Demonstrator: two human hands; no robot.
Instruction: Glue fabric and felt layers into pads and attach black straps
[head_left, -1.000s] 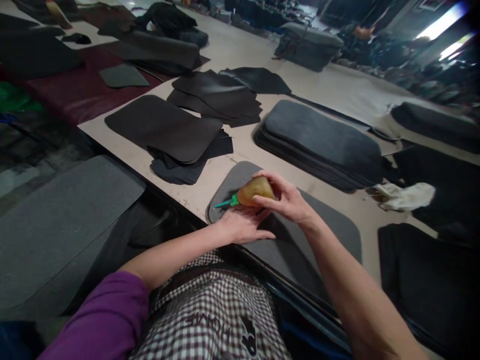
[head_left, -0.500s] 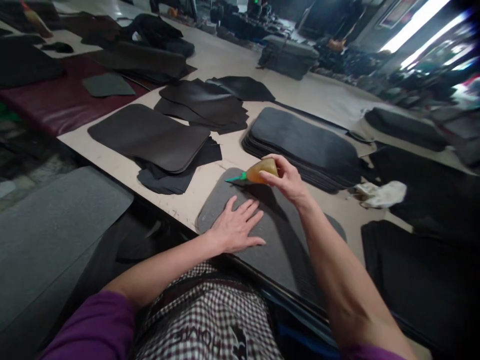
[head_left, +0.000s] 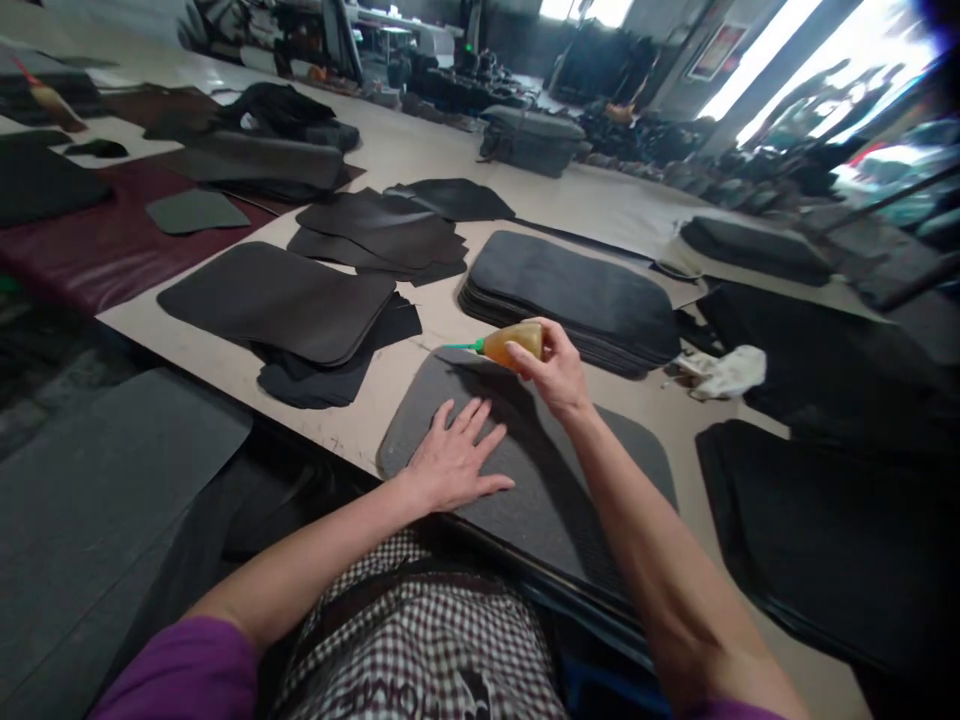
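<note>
A grey rounded panel (head_left: 630, 450) lies at the front edge of the table. My left hand (head_left: 457, 465) rests flat on its left part, fingers spread. Above the panel's far left edge, my right hand (head_left: 551, 365) is wrapped round an amber squeeze bottle (head_left: 499, 345) with a green nozzle, tilted sideways and pointing left. The nozzle tip is near the panel's far edge; whether it touches cannot be made out. Behind my right hand sits a stack of dark rounded panels (head_left: 570, 285).
Left of the panel lie a dark brown sheet (head_left: 277, 295) and black pieces (head_left: 319, 375). A whitish crumpled cloth (head_left: 727, 372) and black sheets (head_left: 795, 530) are on the right. Another bottle (head_left: 56, 105) lies far left on the table (head_left: 360, 410).
The camera view has shifted a little. The bottle in my right hand has moved slightly toward the panel's far edge. My left hand stays flat on the panel.
</note>
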